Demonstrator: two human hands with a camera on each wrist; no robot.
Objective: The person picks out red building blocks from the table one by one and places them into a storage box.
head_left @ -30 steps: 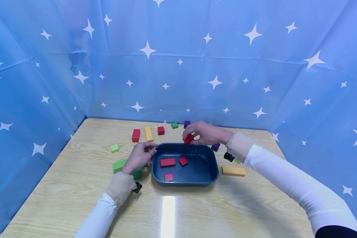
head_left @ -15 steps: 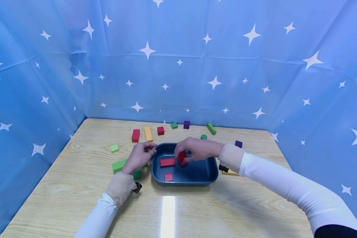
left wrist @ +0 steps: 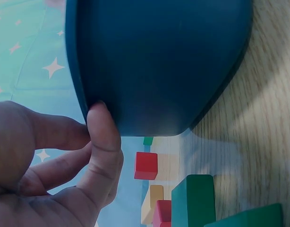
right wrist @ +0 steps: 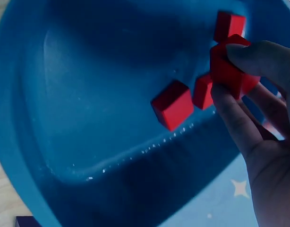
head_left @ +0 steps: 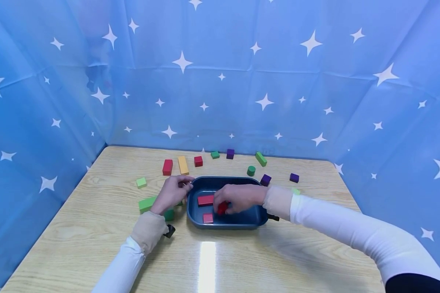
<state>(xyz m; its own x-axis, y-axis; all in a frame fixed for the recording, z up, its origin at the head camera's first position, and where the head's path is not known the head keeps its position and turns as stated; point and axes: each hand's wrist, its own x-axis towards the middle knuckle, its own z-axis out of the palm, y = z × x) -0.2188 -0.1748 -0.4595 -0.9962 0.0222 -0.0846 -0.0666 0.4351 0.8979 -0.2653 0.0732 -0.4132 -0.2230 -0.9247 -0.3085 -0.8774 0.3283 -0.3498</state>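
A dark blue tub (head_left: 228,226) stands on the wooden table. At its left end my left hand (head_left: 171,192) pinches the rim between thumb and fingers, clearest in the left wrist view. Inside the tub, my right hand (head_left: 240,197) holds a many-sided red block (right wrist: 228,66) between thumb and fingers, low over the tub's floor. A long red block (head_left: 205,200) and a smaller red block (head_left: 207,218) lie to its left in the tub. Another red block (right wrist: 173,105) lies there too, covered by the right hand in the head view.
Beyond the tub lie a red block (head_left: 167,167), a yellow block (head_left: 183,165), a red cube (head_left: 198,161), a purple cube (head_left: 230,154) and a green cylinder (head_left: 251,171). Green blocks (head_left: 146,204) sit by the left wrist. A starry blue curtain (head_left: 220,81) surrounds the table.
My right hand has carried the red block from beyond the tub's far rim down into the tub, toward the near side. The left hand stays at the rim.
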